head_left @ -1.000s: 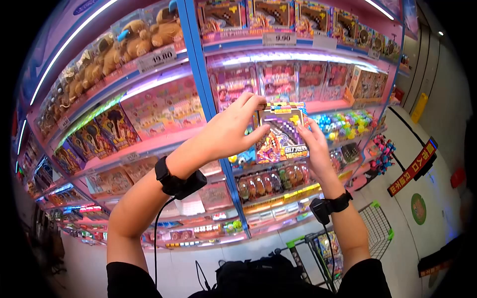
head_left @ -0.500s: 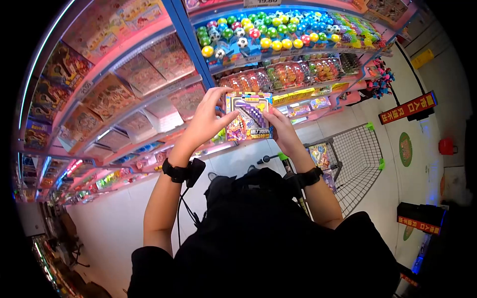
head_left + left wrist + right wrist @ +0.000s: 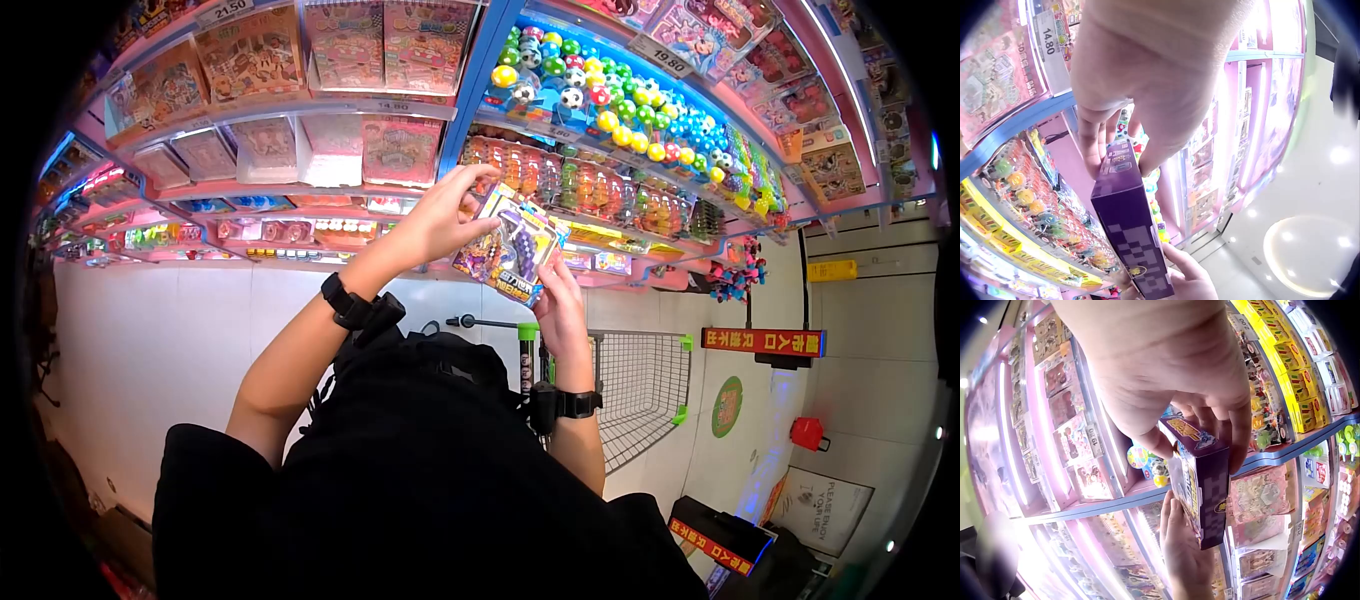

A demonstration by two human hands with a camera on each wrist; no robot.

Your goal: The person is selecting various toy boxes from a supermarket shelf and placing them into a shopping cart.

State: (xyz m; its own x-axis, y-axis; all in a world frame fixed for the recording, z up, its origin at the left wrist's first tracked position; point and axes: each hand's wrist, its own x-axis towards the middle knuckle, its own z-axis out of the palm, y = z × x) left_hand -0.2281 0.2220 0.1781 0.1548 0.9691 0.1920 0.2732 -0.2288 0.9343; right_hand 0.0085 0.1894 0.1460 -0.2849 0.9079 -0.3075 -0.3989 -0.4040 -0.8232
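Left hand [image 3: 440, 220] and right hand [image 3: 562, 308] are clamped on a boxed pixel-art toy [image 3: 515, 248], held at one o'clock from the head view's centre; its purple checkered side panel [image 3: 1134, 240] is exposed only by wrist views, a shopping cart [image 3: 645, 385] at four o'clock only by the head's.

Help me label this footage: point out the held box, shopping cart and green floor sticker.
Held box [image 3: 510, 248]: head view, middle of printed front.
Shopping cart [image 3: 645, 385]: head view, wire mesh.
Green floor sticker [image 3: 727, 407]: head view, centre.
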